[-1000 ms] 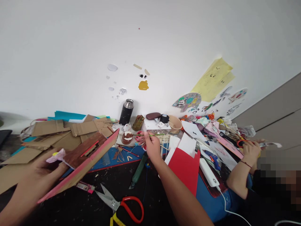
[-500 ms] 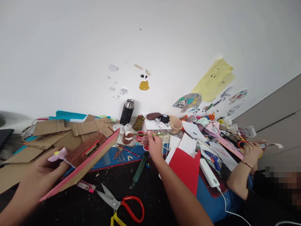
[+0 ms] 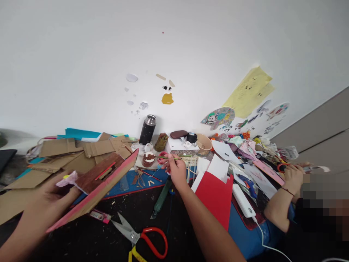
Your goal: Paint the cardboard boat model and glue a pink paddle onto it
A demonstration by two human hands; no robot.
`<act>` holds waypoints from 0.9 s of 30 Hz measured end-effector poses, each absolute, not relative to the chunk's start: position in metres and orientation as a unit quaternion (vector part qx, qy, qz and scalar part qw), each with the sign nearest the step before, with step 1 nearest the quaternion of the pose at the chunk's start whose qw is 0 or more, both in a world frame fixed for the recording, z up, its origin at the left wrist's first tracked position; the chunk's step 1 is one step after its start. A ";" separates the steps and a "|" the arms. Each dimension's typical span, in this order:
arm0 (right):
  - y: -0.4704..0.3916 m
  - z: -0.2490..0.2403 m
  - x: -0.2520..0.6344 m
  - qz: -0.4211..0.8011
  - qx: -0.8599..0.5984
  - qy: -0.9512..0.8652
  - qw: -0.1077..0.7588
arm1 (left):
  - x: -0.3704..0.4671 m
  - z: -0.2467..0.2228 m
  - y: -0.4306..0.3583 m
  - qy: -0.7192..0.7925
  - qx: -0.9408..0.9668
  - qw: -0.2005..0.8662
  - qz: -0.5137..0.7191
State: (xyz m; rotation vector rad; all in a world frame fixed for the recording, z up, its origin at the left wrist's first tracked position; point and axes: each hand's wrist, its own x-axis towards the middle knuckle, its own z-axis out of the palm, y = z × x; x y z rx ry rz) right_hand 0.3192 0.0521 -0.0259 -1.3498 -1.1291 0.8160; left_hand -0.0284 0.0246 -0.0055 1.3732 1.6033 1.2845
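Note:
My left hand (image 3: pixel 53 198) is closed on the near-left end of a cardboard piece (image 3: pixel 105 173), tilted, with a brown-painted face, a pink edge and a red-rimmed slot. A pale pink paper bit (image 3: pixel 68 179) with a yellow spot sits by my thumb. In my right hand (image 3: pixel 176 170) a thin green paintbrush (image 3: pixel 181 157) is pinched, its tip pointing left at a small jar of brown paint (image 3: pixel 148 159). Whether the bristles touch the paint I cannot tell. Scissors (image 3: pixel 135 236) with red and yellow handles lie open below, beside a green cutter (image 3: pixel 162 196).
Cardboard scraps (image 3: pixel 71 156) pile up at the left. A black flask (image 3: pixel 147 130) stands uncapped near the wall. Red card (image 3: pixel 214 194) and a white power strip (image 3: pixel 243 201) with a cable lie to the right, where another person's arm (image 3: pixel 285 203) works among paper and craft scraps.
My right hand has shifted slightly left and down with the paintbrush, its tip now closer to the paint jar. My left hand and the cardboard piece stay almost still.

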 end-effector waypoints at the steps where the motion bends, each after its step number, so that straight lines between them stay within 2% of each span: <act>1: 0.052 -0.026 0.319 0.347 -0.573 -0.478 0.568 | -0.025 -0.004 0.028 0.615 0.518 0.340 0.487; 20: 0.046 -0.024 0.316 0.348 -0.552 -0.474 0.591 | -0.010 0.018 0.028 0.632 0.462 0.346 0.516; 27: 0.040 -0.025 0.313 0.346 -0.558 -0.460 0.597 | -0.020 0.012 0.028 0.641 0.489 0.351 0.477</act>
